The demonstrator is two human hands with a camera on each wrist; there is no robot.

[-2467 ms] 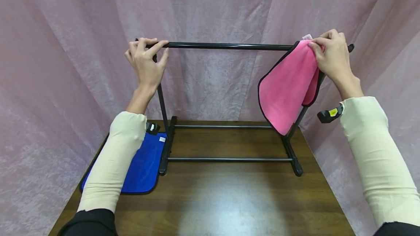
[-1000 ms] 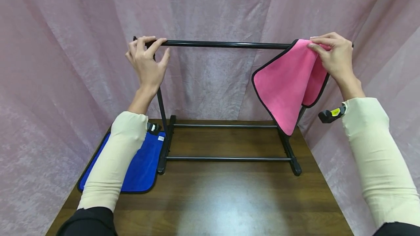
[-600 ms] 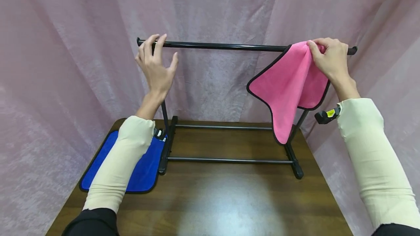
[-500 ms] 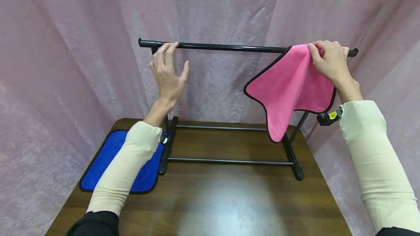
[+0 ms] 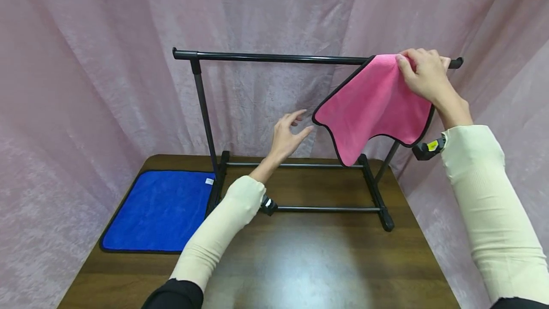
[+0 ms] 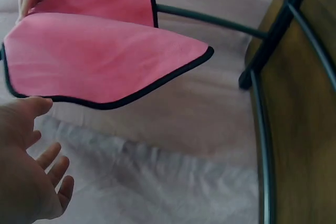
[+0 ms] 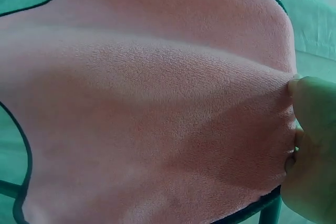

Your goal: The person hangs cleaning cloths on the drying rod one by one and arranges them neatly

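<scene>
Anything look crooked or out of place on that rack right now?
The pink cloth hangs askew at the right end of the rack's top bar, bunched where the right hand pinches it, one corner jutting toward the open left hand. Nothing looks damaged.

Dark brown wooden counter [image 5: 300, 271], glossy top w/ a pale light patch mid-front. Flat on its left rear: square blue microfibre cloth w/ black edging [image 5: 160, 211], small white tag at its far right corner, right edge just beside the rack's left foot. Black metal drying rack [image 5: 296, 209] stands on the counter's rear half, two feet on the wood, low crossbars between them, right foot near the right edge.
</scene>
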